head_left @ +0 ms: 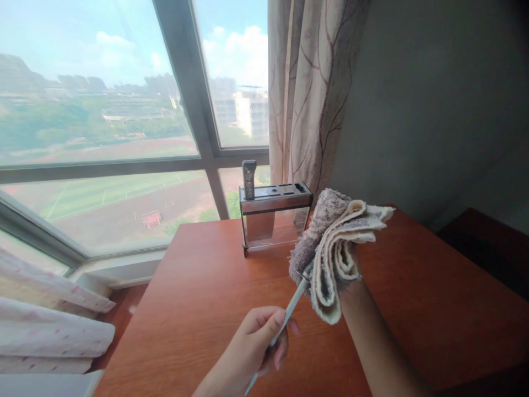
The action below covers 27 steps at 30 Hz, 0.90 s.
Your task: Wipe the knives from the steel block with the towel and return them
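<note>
My left hand [268, 333] is closed around a long, narrow metal blade [295, 300], its thumb lying along the top. The lower end of the blade comes out below my fingers, pointing down toward me. At its upper end, the blade runs into a folded grey-and-white towel [334, 253], which hides whatever lies inside. My right forearm [367, 325] reaches up behind the towel. My right hand holds the towel up above the table, and the cloth covers nearly all of its fingers.
A clear-sided knife block [275, 223] stands at the table's far edge, with one dark handle [248, 179] sticking up from its left slot. The reddish-brown wooden table [198, 309] meets a window on the left. Patterned curtains [309, 94] hang behind the block.
</note>
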Tool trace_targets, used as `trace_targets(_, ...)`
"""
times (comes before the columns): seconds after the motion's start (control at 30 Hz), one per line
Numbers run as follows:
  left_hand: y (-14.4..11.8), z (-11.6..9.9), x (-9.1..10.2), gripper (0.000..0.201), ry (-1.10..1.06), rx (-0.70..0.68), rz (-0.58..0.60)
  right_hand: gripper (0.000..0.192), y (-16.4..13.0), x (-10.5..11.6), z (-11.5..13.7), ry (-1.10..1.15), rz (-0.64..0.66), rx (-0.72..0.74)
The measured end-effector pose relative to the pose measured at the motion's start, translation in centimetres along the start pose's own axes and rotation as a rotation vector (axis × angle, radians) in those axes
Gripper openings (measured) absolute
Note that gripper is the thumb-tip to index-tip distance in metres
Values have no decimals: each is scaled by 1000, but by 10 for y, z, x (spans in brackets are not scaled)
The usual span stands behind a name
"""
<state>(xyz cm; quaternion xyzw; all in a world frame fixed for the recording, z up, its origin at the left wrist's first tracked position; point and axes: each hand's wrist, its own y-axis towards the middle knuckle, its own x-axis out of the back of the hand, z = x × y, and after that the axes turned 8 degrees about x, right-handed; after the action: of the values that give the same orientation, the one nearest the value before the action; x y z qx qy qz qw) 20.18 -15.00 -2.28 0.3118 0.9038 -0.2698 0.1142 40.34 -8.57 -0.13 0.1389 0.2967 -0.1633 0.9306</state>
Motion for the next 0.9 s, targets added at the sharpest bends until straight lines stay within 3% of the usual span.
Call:
trace_targets(0.1,2,5,3,49,72,-73,-76,32,1,-7,6,139,-39,-87)
trace_targets(0.23,3,7,8,46,316,-279,-253,27,2,-13,14,188,-57,18)
trace_targets(0.4,0,4,23,14,971,-800,-664,30,5,-15,23,78,-77,137)
trace_targets(0.47,0,4,30,24,1142,-1006,-817,28,4,-16,26,13,-88,153)
trace_targets(0.53,-1,2,34,32,1242,-1095,-873,28,3,-16,28,-15,-95,150)
trace_targets(0.6,-2,0,34,26,1252,-1051,-820,31,2,-15,29,-1,-91,145)
trace_targets(0.7,-4,-2,28,11,1131,-838,-657,37,3,-12,29,56,-78,137)
trace_targets(0.8,-4,-1,21,24,914,-623,-535,39,8,-8,25,96,-68,106)
trace_targets(0.9,-1,2,15,37,560,-393,-359,36,13,-2,19,105,-47,97)
